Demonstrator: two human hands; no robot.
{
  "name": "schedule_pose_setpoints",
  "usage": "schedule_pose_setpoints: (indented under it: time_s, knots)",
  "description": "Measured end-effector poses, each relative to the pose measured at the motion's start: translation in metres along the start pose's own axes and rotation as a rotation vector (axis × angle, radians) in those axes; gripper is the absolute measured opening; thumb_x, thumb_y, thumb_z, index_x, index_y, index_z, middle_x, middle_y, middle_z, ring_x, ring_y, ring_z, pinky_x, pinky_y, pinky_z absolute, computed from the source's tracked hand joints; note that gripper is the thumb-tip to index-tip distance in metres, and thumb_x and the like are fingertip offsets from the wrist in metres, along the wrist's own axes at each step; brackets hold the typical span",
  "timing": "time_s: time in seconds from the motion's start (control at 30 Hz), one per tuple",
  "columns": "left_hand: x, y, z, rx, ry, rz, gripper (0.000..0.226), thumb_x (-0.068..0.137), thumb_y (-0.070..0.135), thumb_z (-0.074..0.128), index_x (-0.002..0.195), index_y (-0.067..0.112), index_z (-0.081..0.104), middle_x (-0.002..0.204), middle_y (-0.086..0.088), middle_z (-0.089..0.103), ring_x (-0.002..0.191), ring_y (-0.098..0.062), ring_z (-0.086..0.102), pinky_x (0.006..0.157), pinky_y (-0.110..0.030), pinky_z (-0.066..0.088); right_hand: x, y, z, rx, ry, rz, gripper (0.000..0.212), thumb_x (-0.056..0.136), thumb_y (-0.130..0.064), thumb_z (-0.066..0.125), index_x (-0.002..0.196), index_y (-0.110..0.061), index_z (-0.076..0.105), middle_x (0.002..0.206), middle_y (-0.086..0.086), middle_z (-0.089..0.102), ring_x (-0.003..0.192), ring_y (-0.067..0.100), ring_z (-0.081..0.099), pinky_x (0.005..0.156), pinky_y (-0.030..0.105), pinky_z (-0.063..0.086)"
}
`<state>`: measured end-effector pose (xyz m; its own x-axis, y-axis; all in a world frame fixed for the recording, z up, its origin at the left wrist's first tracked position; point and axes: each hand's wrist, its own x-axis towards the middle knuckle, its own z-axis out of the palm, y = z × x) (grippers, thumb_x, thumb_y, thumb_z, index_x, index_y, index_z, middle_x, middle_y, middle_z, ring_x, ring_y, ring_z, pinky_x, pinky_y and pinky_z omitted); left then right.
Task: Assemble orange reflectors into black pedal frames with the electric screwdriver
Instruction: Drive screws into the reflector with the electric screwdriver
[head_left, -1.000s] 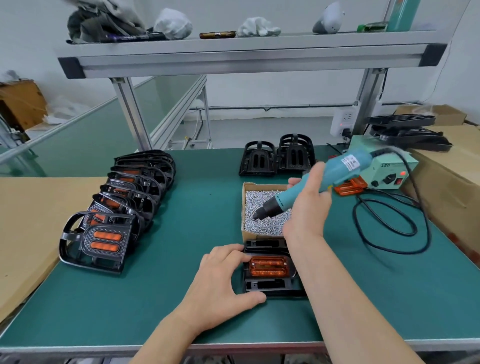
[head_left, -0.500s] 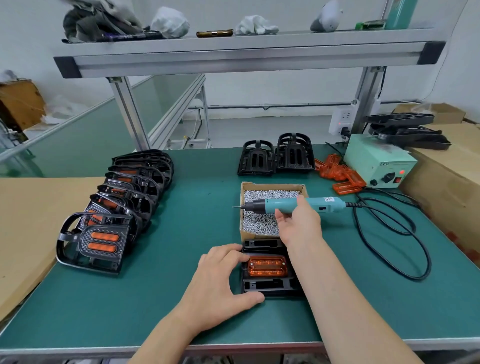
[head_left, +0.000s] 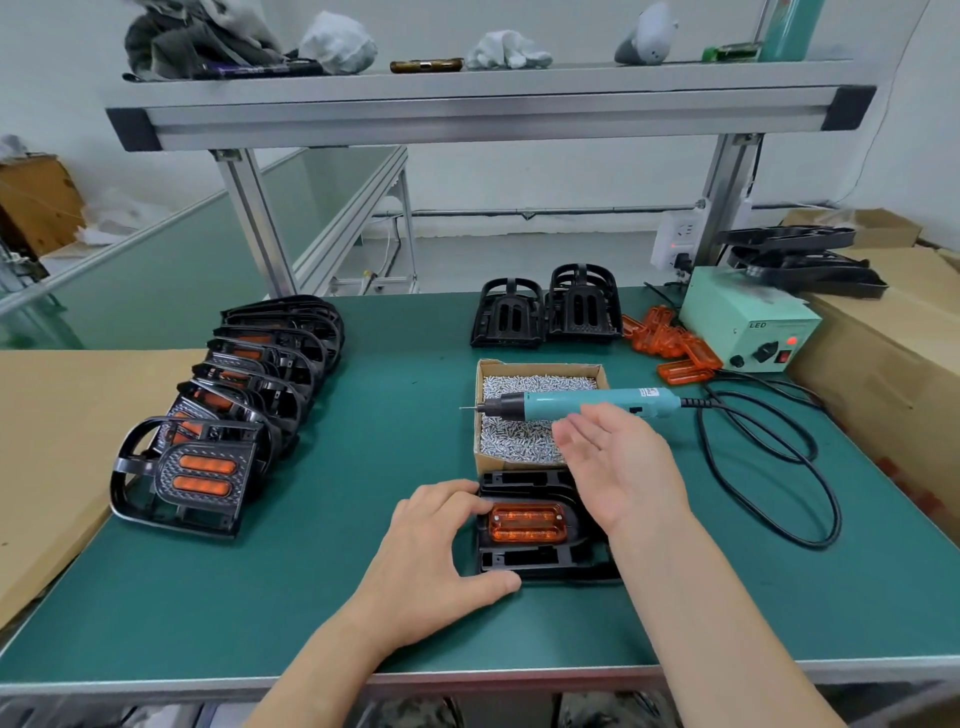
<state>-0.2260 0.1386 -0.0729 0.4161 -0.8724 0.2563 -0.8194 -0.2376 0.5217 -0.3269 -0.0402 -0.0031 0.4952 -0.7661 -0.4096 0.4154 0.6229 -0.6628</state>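
Fingers (head_left: 574, 434) of the right hand (head_left: 631, 470) hang loose, having just laid the screwdriver (head_left: 582, 402) across the screw box (head_left: 540, 366), while the left hand (head_left: 434, 543) grips the pedal (head_left: 519, 564), its reflector (head_left: 527, 522) likely fastened.

"LED" on the pale green power box (head_left: 748, 318)

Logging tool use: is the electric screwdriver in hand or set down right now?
Set down: the electric screwdriver lies across the screw box, and the right hand near it is open.
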Motion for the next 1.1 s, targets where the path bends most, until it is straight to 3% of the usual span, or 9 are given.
schedule_pose_setpoints:
  time_s: [0.13,0.3,0.5,0.6,0.73,0.83,0.9,1.1]
  knots:
    - [0.000,-0.001,0.001,0.005,-0.002,-0.002,0.071,0.065,0.075,0.063,0.124,0.037,0.056,0.135,0.026,0.041,0.128,0.008,0.031,0.105,-0.016,0.020,0.000,-0.011,-0.026,-0.476,-0.012,-0.265,0.019,0.093,-0.005,0.066,0.110,-0.012,0.065,0.107,0.007,0.069,0.092,0.012,0.067,0.068,0.025,0.051]
    - [-0.001,-0.002,0.002,-0.003,-0.005,-0.013,0.070,0.065,0.075,0.063,0.123,0.038,0.056,0.135,0.026,0.041,0.127,0.009,0.031,0.104,-0.018,0.020,0.007,-0.030,-0.064,-1.200,0.157,-0.624,0.006,0.091,-0.022,0.065,0.091,-0.028,0.065,0.086,-0.015,0.066,0.082,0.002,0.059,0.068,0.021,0.040]
    - [-0.002,-0.002,0.002,-0.005,-0.003,-0.016,0.067,0.066,0.074,0.062,0.122,0.039,0.055,0.134,0.027,0.041,0.127,0.008,0.031,0.104,-0.021,0.023,0.007,-0.034,-0.080,-1.617,0.089,-0.480,0.018,0.093,-0.047,0.062,0.087,-0.030,0.061,0.085,-0.016,0.064,0.080,0.001,0.055,0.064,0.028,0.038]
    - [-0.002,0.000,0.001,-0.005,0.000,-0.009,0.065,0.068,0.073,0.061,0.123,0.039,0.056,0.133,0.027,0.042,0.126,0.009,0.032,0.105,-0.021,0.024,0.006,-0.028,-0.080,-1.618,-0.016,-0.407,0.016,0.091,-0.046,0.066,0.085,-0.031,0.064,0.083,-0.014,0.065,0.078,-0.002,0.055,0.059,0.022,0.037]
    - [-0.003,0.002,-0.001,-0.069,-0.003,-0.027,0.062,0.071,0.068,0.061,0.123,0.035,0.058,0.132,0.028,0.046,0.128,0.005,0.038,0.108,-0.022,0.028,0.007,-0.029,-0.081,-1.442,-0.070,-0.357,0.006,0.089,-0.031,0.071,0.084,-0.031,0.069,0.085,-0.010,0.068,0.080,0.006,0.059,0.064,0.024,0.041]
    - [-0.005,0.006,-0.007,-0.260,0.035,-0.073,0.050,0.073,0.059,0.064,0.116,0.034,0.063,0.124,0.027,0.056,0.122,-0.002,0.051,0.104,-0.019,0.037,0.006,-0.034,-0.080,-1.223,-0.110,-0.237,0.012,0.091,-0.017,0.071,0.082,-0.023,0.076,0.066,-0.011,0.069,0.062,0.009,0.057,0.050,0.023,0.041]
    - [-0.006,0.006,-0.010,-0.437,0.089,-0.098,0.044,0.077,0.053,0.064,0.114,0.030,0.066,0.119,0.017,0.064,0.114,-0.008,0.060,0.100,-0.023,0.044,0.004,-0.035,-0.078,-1.141,-0.142,-0.172,0.017,0.092,-0.010,0.069,0.078,-0.016,0.077,0.060,-0.008,0.068,0.051,0.007,0.056,0.042,0.020,0.039]
    - [-0.005,-0.001,-0.012,-0.869,0.269,-0.240,0.043,0.095,0.050,0.043,0.112,0.021,0.071,0.116,-0.007,0.070,0.104,-0.022,0.067,0.087,-0.035,0.052,-0.006,-0.031,-0.067,-0.931,-0.207,-0.126,0.022,0.091,-0.003,0.066,0.072,-0.009,0.075,0.064,0.005,0.069,0.051,0.012,0.059,0.045,0.020,0.041]
